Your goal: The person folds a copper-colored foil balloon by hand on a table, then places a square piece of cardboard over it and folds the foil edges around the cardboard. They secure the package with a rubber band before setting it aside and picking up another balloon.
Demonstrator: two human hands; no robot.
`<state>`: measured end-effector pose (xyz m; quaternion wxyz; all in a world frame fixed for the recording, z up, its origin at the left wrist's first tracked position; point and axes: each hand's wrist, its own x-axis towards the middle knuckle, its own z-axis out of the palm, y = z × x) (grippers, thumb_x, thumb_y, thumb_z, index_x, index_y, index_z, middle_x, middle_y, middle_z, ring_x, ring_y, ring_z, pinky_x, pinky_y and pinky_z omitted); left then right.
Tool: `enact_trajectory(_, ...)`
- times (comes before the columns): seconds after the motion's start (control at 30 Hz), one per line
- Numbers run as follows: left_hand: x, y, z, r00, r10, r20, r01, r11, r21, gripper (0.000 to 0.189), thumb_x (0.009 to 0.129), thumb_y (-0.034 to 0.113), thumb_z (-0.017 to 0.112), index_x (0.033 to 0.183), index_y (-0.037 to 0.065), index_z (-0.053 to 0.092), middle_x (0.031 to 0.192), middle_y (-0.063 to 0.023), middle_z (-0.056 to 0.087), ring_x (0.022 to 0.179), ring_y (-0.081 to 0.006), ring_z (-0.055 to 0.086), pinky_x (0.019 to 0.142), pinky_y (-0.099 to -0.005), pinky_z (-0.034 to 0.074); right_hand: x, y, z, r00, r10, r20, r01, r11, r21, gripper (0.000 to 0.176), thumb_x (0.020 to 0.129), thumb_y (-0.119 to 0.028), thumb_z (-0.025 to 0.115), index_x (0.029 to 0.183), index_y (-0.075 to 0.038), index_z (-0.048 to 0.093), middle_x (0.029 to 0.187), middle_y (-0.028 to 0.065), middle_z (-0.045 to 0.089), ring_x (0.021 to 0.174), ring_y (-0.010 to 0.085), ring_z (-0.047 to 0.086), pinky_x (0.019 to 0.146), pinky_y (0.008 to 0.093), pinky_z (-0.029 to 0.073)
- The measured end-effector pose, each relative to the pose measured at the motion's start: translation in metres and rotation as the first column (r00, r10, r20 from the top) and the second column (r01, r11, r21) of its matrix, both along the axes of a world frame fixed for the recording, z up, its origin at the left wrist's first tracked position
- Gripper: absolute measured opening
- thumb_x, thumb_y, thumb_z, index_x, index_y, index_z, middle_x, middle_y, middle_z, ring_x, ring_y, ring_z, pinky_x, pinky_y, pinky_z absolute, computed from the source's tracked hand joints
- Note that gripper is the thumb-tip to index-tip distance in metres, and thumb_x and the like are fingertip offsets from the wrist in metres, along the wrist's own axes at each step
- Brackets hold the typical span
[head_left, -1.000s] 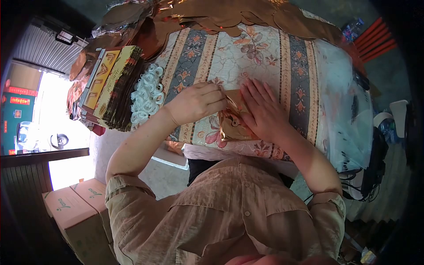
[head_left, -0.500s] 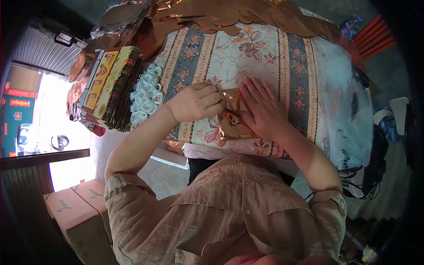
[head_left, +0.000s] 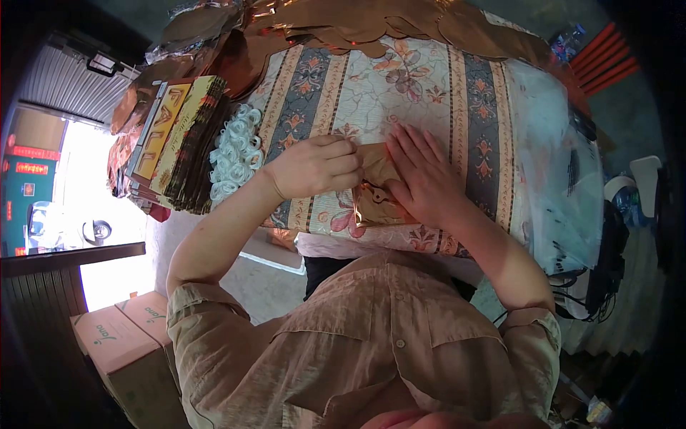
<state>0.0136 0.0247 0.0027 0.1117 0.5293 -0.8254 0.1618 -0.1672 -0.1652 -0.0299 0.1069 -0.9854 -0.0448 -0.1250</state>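
Note:
A folded, shiny gold foil piece (head_left: 386, 211) with a small dark curled mark lies on the patterned tablecloth in front of me. My left hand (head_left: 323, 166) is closed, its curled fingertips pinching at the upper left edge of the foil; the exact grip is hidden behind the knuckles. Flat over the foil's right side rests my right hand (head_left: 427, 177), fingers stretched out and pointing away from me. Left of my left hand sits a heap of white ribbon coils (head_left: 236, 154).
A stack of printed cards (head_left: 179, 143) stands at the table's left. Flat bronze-coloured foil shapes (head_left: 400, 28) spread along the far edge. Clear plastic bags (head_left: 554, 171) cover the right side of the tablecloth (head_left: 404, 79). Cardboard boxes (head_left: 125, 332) stand on the floor at lower left.
The foil's upper part between my hands now looks flatter and smoother, with fewer bright creases. Both hands stay in nearly the same places.

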Motion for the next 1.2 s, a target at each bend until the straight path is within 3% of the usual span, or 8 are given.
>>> enact_trajectory(0.13, 0.004, 0.001, 0.002, 0.993, 0.015, -0.119, -0.001, 0.994, 0.111, 0.023, 0.075, 0.015, 0.06, 0.097, 0.008, 0.064, 0.106, -0.0066, 0.063, 0.102, -0.0244, 0.062, 0.086, -0.0359, 0.055, 0.0, 0.0, 0.001, 1.0, 0.003, 0.017, -0.003, 1.0, -0.007, 0.062, 0.093, -0.031, 0.053, 0.144, 0.002, 0.04, 0.151, 0.0204, 0.037, 0.143, 0.0323, 0.03, 0.119, 0.0452, 0.018)
enact_trajectory(0.47, 0.0, 0.011, 0.002, 0.988, 0.063, -0.144, -0.051, 0.995, 0.083, 0.024, 0.078, 0.016, 0.059, 0.099, 0.008, 0.066, 0.102, -0.0048, 0.064, 0.102, -0.024, 0.063, 0.093, -0.0362, 0.052, 0.0, 0.0, 0.001, 1.0, 0.011, 0.004, -0.011, 1.0, 0.008, 0.065, 0.092, -0.032, 0.055, 0.144, 0.002, 0.038, 0.151, 0.0212, 0.036, 0.143, 0.0336, 0.03, 0.12, 0.0455, 0.018)
enact_trajectory(0.53, -0.003, 0.016, 0.0, 0.973, 0.1, -0.206, -0.078, 0.99, 0.114, 0.033, 0.079, 0.012, 0.06, 0.11, 0.002, 0.066, 0.106, -0.0106, 0.065, 0.104, -0.0295, 0.063, 0.093, -0.0392, 0.052, 0.0, -0.001, 0.0, 1.0, 0.015, 0.012, -0.014, 1.0, -0.002, 0.065, 0.092, -0.032, 0.055, 0.145, 0.002, 0.038, 0.151, 0.0211, 0.036, 0.143, 0.0337, 0.03, 0.12, 0.0455, 0.017)
enact_trajectory(0.63, -0.018, 0.018, 0.001, 0.92, 0.259, -0.295, -0.224, 0.963, 0.149, 0.042, 0.077, 0.014, 0.065, 0.117, 0.0, 0.064, 0.107, -0.0114, 0.064, 0.104, -0.0307, 0.062, 0.094, -0.0409, 0.051, -0.001, -0.001, -0.001, 1.0, 0.016, 0.014, -0.016, 1.0, -0.009, 0.065, 0.093, -0.033, 0.055, 0.145, 0.002, 0.037, 0.151, 0.0209, 0.035, 0.143, 0.0339, 0.03, 0.12, 0.0456, 0.017)
enact_trajectory(0.83, -0.029, 0.026, 0.002, 0.846, 0.343, -0.408, -0.243, 0.93, 0.277, 0.051, 0.078, 0.02, 0.069, 0.125, 0.001, 0.061, 0.116, -0.0131, 0.06, 0.116, -0.0291, 0.056, 0.104, -0.0455, 0.043, -0.001, 0.0, 0.0, 1.0, 0.009, -0.004, -0.009, 1.0, -0.013, 0.065, 0.094, -0.034, 0.053, 0.146, 0.002, 0.036, 0.152, 0.0207, 0.035, 0.143, 0.0338, 0.029, 0.12, 0.0462, 0.017)
enact_trajectory(1.03, -0.039, 0.028, 0.011, 0.877, 0.406, -0.256, -0.334, 0.899, 0.284, 0.048, 0.082, 0.031, 0.069, 0.123, 0.006, 0.064, 0.121, -0.0091, 0.056, 0.126, -0.0239, 0.047, 0.116, -0.0437, 0.028, 0.0, 0.0, 0.001, 1.0, 0.01, -0.014, -0.01, 1.0, -0.021, 0.066, 0.095, -0.036, 0.052, 0.147, 0.002, 0.034, 0.152, 0.0207, 0.034, 0.144, 0.0333, 0.028, 0.12, 0.0464, 0.016)
enact_trajectory(1.07, -0.038, 0.029, 0.011, 0.882, 0.401, -0.247, -0.334, 0.902, 0.272, 0.05, 0.082, 0.032, 0.069, 0.123, 0.005, 0.063, 0.13, -0.0095, 0.054, 0.128, -0.0244, 0.046, 0.116, -0.0438, 0.029, -0.001, 0.0, 0.0, 1.0, 0.014, -0.017, -0.014, 1.0, -0.022, 0.067, 0.095, -0.036, 0.052, 0.147, 0.002, 0.034, 0.153, 0.0207, 0.034, 0.144, 0.0332, 0.028, 0.12, 0.0464, 0.016)
enact_trajectory(1.2, -0.033, 0.029, 0.007, 0.866, 0.384, -0.321, -0.296, 0.91, 0.289, 0.051, 0.083, 0.032, 0.069, 0.126, 0.005, 0.062, 0.135, -0.0108, 0.052, 0.131, -0.0261, 0.045, 0.115, -0.0453, 0.031, -0.001, -0.001, -0.001, 1.0, 0.018, -0.017, -0.019, 0.999, -0.026, 0.067, 0.095, -0.036, 0.051, 0.147, 0.002, 0.033, 0.153, 0.0207, 0.033, 0.144, 0.033, 0.028, 0.12, 0.0462, 0.016)
